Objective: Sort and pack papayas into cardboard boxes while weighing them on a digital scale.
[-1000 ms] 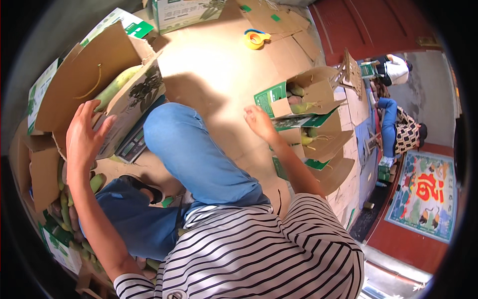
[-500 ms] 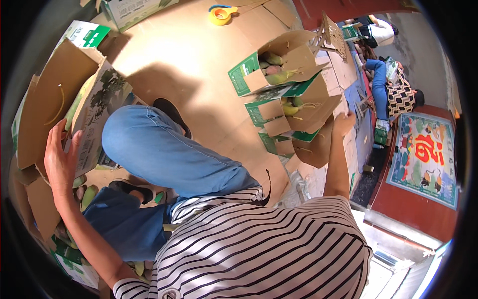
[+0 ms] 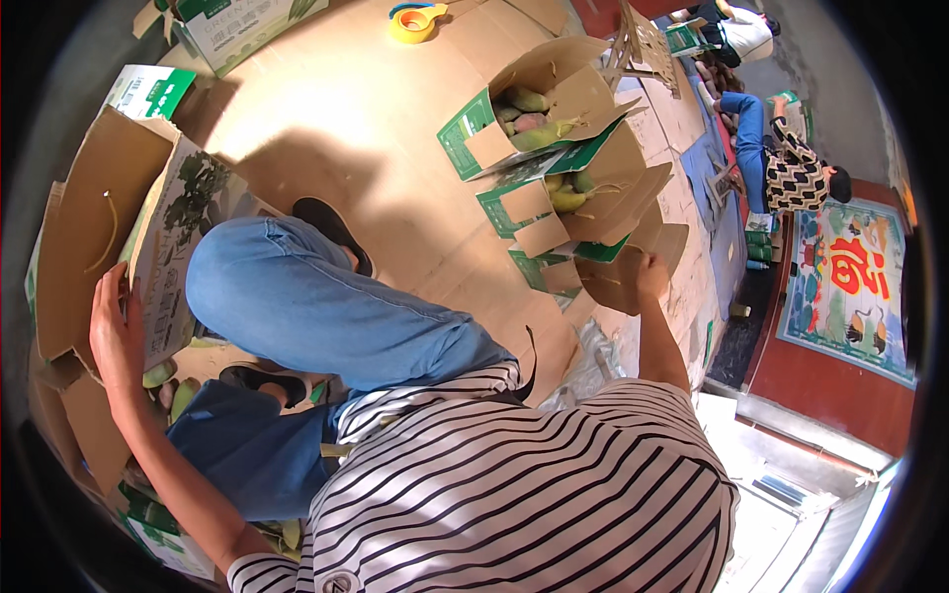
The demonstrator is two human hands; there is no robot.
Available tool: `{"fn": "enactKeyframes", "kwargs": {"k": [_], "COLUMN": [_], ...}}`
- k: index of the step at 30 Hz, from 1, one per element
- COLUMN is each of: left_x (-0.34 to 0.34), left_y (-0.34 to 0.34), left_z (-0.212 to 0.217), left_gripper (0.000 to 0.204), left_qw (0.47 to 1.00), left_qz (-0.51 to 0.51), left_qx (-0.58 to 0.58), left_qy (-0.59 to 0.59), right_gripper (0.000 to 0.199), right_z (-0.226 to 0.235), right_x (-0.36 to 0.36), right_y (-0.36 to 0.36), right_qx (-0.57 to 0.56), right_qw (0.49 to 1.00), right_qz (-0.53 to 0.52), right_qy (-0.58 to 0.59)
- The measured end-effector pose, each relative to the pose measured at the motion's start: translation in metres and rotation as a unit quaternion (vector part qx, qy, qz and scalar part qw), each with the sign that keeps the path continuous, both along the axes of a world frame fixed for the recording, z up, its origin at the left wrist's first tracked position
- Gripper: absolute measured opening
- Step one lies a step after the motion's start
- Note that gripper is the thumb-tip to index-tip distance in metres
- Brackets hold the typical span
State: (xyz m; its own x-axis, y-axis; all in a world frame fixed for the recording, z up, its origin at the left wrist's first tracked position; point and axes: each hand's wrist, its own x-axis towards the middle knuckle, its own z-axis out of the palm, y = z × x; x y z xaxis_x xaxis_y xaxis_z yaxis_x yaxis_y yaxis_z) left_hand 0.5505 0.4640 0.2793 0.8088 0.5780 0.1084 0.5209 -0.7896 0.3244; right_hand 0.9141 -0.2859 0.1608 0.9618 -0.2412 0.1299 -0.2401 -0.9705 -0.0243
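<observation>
Fingers of the left hand (image 3: 117, 331) are laid flat and spread against the printed flap of a large open carton (image 3: 119, 237) at the person's left side — pressed on it, not curled round it. Below that hand a few green mangoes (image 3: 173, 390) are seen between the cardboard walls; their number cannot be told. The right hand (image 3: 652, 272) is reached out to a brown cardboard flap (image 3: 623, 277), which is pinched at its edge between thumb and fingers. That flap belongs to the nearest of three green-and-brown boxes (image 3: 539, 212) set in a row on the cardboard-covered floor (image 3: 326, 109). Green and reddish mangoes (image 3: 529, 114) are held in the farthest box, two or three more in the middle one — the nearest box's contents are hidden. One yellow tape dispenser (image 3: 415, 20) is lying beyond them, well apart. Another person (image 3: 786, 163) is crouched at the far right.
</observation>
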Motion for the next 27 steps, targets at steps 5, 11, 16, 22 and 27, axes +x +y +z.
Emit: {"fn": "enactKeyframes", "kwargs": {"k": [5,11,16,22,27], "left_x": [0.003,0.002,-0.002,0.001,0.000], "left_y": [0.002,-0.004,-0.003,-0.005,-0.004], "left_z": [-0.013,0.007,0.001,0.006,-0.001], "left_gripper": [0.030,0.030,0.031,0.031,0.032], "left_qw": [1.000,1.000,1.000,1.000,1.000], "left_qz": [-0.007,-0.005,0.010,0.008,0.005], "left_qx": [-0.011,0.009,-0.002,-0.017,0.001], "left_qy": [-0.014,0.009,-0.005,0.012,0.017], "right_gripper": [0.038,0.043,0.049,0.054,0.057], "right_z": [-0.027,-0.028,-0.054,-0.042,-0.025], "right_x": [0.003,-0.046,-0.029,-0.067,-0.072], "right_y": [-0.037,0.037,0.017,0.038,0.001], "right_qx": [-0.112,-0.138,0.004,-0.060,-0.106], "right_qw": [0.942,0.858,0.788,0.876,0.855], "right_qz": [0.091,0.141,0.387,0.194,0.221], "right_qy": [0.304,0.474,0.479,0.437,0.457]}}
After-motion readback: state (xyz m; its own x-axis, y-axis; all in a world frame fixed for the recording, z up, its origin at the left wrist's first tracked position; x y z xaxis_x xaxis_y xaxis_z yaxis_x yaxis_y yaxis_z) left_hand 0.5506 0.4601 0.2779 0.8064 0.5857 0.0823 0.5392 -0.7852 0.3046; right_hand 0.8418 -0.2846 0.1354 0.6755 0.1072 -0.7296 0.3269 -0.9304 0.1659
